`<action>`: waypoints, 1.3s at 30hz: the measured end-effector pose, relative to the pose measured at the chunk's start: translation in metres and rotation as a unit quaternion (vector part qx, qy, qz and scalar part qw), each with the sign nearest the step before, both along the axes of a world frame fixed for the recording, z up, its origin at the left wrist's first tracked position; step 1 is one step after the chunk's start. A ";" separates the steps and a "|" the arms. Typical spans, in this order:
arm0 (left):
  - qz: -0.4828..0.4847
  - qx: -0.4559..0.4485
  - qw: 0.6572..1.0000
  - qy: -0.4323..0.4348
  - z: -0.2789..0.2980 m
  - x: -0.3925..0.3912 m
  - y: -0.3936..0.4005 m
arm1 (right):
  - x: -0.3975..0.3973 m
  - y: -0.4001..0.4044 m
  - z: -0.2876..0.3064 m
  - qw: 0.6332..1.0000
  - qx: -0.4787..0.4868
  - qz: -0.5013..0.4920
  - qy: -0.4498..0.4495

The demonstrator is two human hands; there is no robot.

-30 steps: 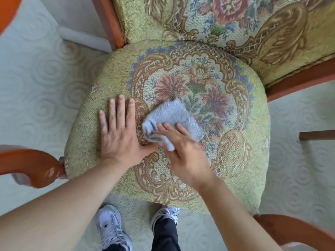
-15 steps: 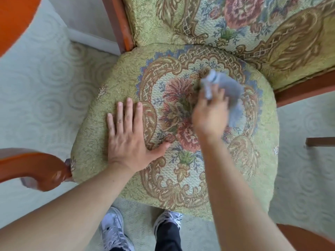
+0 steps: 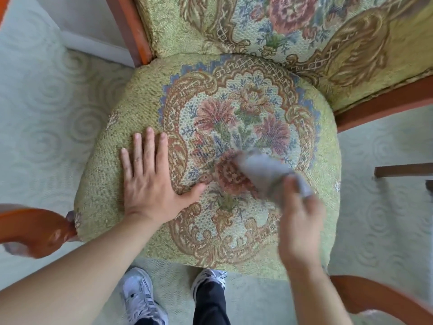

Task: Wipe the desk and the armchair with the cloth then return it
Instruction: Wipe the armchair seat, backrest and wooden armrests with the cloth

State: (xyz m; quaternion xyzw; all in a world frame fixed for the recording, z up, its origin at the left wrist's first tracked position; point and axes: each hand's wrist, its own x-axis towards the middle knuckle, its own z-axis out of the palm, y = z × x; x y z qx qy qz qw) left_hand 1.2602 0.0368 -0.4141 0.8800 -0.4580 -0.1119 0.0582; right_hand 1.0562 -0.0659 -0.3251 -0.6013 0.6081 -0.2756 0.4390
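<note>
My right hand (image 3: 302, 216) has the grey cloth (image 3: 264, 177) bunched in its grip, fingers curled round one end, the loose end sweeping the flowered seat of the armchair (image 3: 234, 95). It's blurred, so exact finger placement I can't tell. The cloth looks light, soft and floppy, so I judge a wadded handful holds best. My left hand (image 3: 150, 181) lies flat, fingers straight, pressing on the seat.

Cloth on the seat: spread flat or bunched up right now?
Bunched. The grey cloth is gathered into a wad in the right hand over the seat cushion, though motion blur hides its exact folds.
</note>
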 end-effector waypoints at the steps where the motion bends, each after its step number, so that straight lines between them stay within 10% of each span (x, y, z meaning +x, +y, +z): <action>1: 0.000 0.002 1.000 0.000 0.000 0.000 0.000 | -0.005 -0.015 0.008 0.995 -0.026 -0.094 -0.023; 5: -0.005 0.010 1.000 -0.004 -0.001 0.000 0.000 | -0.019 -0.067 0.016 0.959 -0.120 -0.257 -0.027; 11: -0.001 0.002 1.000 0.003 0.001 -0.001 0.000 | 0.002 -0.053 -0.053 0.979 -0.064 -0.069 0.183; 20: 0.004 0.022 1.000 0.021 0.010 -0.003 0.001 | 0.013 0.029 -0.050 0.970 -0.113 0.110 0.184; 25: 0.029 0.044 0.997 0.056 0.021 -0.013 0.003 | 0.022 0.051 -0.013 0.991 0.119 0.053 0.002; 29: 0.055 -0.063 0.984 0.156 0.055 -0.020 -0.014 | 0.021 0.038 0.033 0.933 0.217 -0.096 -0.270; 34: 0.080 -0.152 0.839 0.516 0.133 -0.037 -0.046 | 0.006 0.001 0.090 0.847 0.323 -0.135 -0.401; 39: 0.059 -0.172 0.783 0.595 0.217 -0.034 -0.081 | -0.002 -0.036 0.152 0.821 0.357 -0.027 -0.445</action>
